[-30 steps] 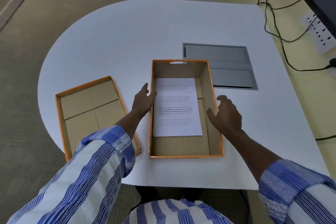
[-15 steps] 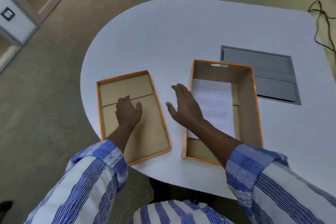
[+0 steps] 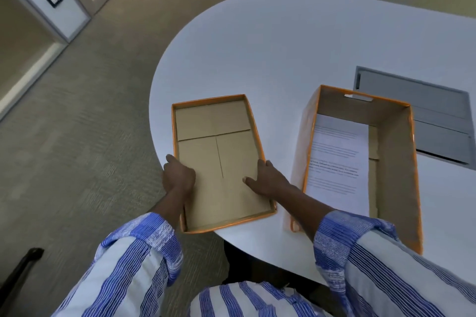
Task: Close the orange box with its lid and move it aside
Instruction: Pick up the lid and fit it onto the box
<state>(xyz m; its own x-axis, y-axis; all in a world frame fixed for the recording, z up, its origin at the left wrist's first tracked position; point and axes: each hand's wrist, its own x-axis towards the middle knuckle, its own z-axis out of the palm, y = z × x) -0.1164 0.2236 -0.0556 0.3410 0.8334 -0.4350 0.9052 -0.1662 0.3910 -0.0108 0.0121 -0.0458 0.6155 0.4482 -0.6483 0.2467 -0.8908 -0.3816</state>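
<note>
The orange lid (image 3: 215, 123) lies upside-down near the table's left edge, its brown cardboard inside facing up. My left hand (image 3: 177, 177) grips the lid's left rim. My right hand (image 3: 269, 180) holds the right rim, thumb inside the lid and fingers outside. To the right stands the open orange box (image 3: 394, 162), with a printed sheet of paper (image 3: 337, 157) flat on its bottom. My right forearm crosses the box's near left corner.
The white rounded table (image 3: 283, 46) carries a grey metal cable hatch (image 3: 438, 110) just behind the box. The lid's near corner hangs slightly past the table edge. Carpet floor lies to the left, and a black chair part (image 3: 20, 267) shows at the lower left.
Both hands left the box and went to the lid. The left hand shifted from the lid's middle to its left rim, the right hand reached its right rim. My view swung left.
</note>
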